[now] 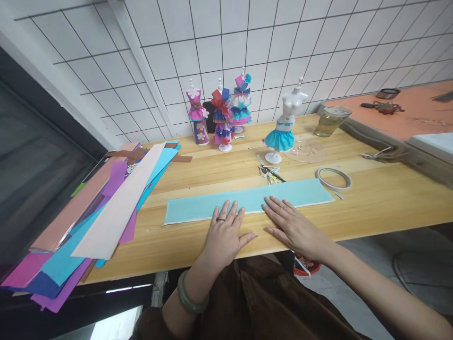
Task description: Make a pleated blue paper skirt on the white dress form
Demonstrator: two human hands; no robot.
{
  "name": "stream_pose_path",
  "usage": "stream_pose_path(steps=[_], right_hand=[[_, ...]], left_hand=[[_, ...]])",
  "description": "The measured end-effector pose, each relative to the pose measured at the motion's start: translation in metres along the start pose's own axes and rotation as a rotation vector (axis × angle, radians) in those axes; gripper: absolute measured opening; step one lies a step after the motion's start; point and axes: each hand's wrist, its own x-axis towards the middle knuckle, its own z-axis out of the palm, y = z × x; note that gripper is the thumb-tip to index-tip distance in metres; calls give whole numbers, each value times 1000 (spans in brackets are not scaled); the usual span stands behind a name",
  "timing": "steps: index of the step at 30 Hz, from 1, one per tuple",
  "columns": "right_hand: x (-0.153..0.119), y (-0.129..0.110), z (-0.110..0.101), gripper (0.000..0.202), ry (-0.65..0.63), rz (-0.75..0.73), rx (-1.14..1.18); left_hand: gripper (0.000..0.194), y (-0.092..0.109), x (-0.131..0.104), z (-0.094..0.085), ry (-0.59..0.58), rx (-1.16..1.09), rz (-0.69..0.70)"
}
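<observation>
A long light-blue strip (198,206) with a white lower edge lies flat across the wooden table. My left hand (226,231) rests palm down, its spread fingertips on the strip's lower edge left of the middle. To the right of it, my right hand (293,224) lies flat too, with its fingertips on the same edge and nothing held. Beyond the strip's right end is a roll of white tape (334,178), and a small dark tool (274,174) lies among scraps just behind the strip.
Coloured paper sheets (113,208) are piled at the left. Small dressed mannequins (222,118) stand by the tiled wall. A white mannequin in a blue skirt (279,140) stands farther right, near a cup of liquid (331,123). An orange surface (417,111) lies at the right.
</observation>
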Motion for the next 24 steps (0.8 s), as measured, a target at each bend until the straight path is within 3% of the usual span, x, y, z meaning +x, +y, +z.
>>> stream_pose_path(steps=[7, 15, 24], right_hand=[[0, -1, -3, 54, -47, -5, -57], [-3, 5, 2, 54, 1, -48, -75], [-6, 8, 7, 55, 3, -69, -82]], left_hand=[[67, -12, -14, 0, 17, 61, -97], [66, -35, -42, -2, 80, 128, -279], [66, -59, -72, -17, 63, 203, -490]])
